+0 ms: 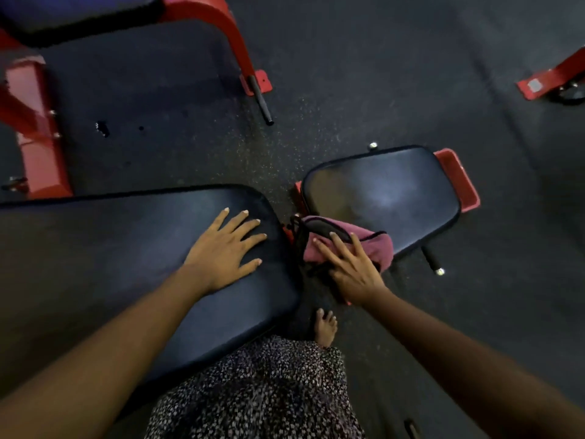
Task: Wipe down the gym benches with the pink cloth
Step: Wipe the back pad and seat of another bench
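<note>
A long black padded bench back (126, 248) fills the lower left, with a smaller black seat pad (383, 191) to its right across a narrow gap. My left hand (224, 248) lies flat on the long pad near its right end, fingers spread, holding nothing. The pink cloth (373, 245), edged in black, is bunched at the near left corner of the seat pad and over the gap. My right hand (351, 270) presses on the cloth with fingers spread across it.
Red frame parts (456, 179) show behind the seat pad. Another red bench frame (228, 30) with a dark pad stands at the top left, and a red foot (550, 77) at the top right. The floor (348, 74) is dark speckled rubber. My bare foot (326, 327) stands beside the bench.
</note>
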A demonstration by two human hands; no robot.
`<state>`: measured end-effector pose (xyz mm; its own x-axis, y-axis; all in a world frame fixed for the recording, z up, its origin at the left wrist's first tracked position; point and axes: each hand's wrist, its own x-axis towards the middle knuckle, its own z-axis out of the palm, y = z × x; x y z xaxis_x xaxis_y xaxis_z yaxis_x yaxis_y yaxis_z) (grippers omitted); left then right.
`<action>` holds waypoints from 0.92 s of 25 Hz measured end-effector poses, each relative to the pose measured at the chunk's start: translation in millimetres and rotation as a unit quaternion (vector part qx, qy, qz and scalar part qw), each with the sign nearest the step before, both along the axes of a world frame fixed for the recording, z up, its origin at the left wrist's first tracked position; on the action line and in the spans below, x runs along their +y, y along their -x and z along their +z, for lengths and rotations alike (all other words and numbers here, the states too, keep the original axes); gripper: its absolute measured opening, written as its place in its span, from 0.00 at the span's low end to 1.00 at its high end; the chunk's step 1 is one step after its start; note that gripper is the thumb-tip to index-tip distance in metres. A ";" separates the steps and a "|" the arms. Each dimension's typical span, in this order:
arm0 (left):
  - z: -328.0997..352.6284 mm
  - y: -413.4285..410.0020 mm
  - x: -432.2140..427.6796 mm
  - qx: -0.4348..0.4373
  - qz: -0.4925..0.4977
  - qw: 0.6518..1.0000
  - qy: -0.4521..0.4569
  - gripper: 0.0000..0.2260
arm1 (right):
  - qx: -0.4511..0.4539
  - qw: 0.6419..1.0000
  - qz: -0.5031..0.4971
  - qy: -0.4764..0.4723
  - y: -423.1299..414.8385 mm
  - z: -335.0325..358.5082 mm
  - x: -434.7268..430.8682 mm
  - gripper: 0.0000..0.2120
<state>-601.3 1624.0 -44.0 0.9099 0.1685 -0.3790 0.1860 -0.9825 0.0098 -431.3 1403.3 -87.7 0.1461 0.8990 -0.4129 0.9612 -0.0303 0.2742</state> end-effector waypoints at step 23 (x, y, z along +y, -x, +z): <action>-59.1 -169.7 -75.1 -0.299 0.642 0.623 0.332 0.23 | 0.209 0.970 0.003 0.128 -167.2 -6.3 224.7 0.22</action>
<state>-431.6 1548.9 -103.1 0.1988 0.8902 -0.4099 0.5825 0.2291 0.7799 -264.0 1628.0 -93.9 -0.0864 0.7594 -0.6449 0.9900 -0.0072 -0.1412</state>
